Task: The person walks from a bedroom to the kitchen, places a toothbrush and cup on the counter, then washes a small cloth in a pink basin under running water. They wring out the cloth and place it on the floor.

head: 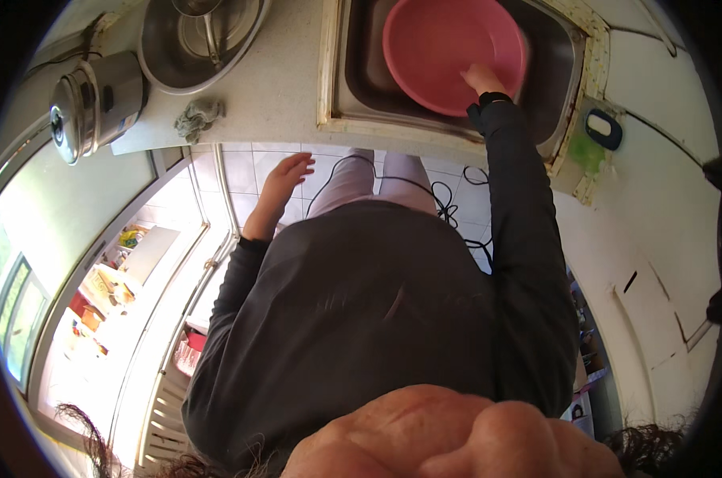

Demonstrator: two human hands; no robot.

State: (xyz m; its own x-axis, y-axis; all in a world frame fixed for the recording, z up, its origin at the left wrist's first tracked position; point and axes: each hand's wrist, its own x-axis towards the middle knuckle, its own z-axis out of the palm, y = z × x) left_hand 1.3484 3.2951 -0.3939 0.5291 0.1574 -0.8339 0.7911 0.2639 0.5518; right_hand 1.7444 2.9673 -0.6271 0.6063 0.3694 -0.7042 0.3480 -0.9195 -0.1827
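A pink plastic basin (438,36) sits tilted in the metal sink (367,77). My right hand (482,79) reaches over the near right rim into the basin, with its fingertips by the inner wall. Whether those fingers grip anything is unclear. My left hand (288,174) hangs in front of the counter edge, holding nothing, fingers loosely bent and a little apart. On the counter (277,89) above it lies a crumpled grey-green cloth (198,119).
A large metal bowl (158,66) holding a metal ladle (211,45) stands left of the sink, beside a lidded metal pot (119,89). A dark soap dish (603,129) with pale soap is at the right. Black cable (447,206) lies over the tiled floor (271,161).
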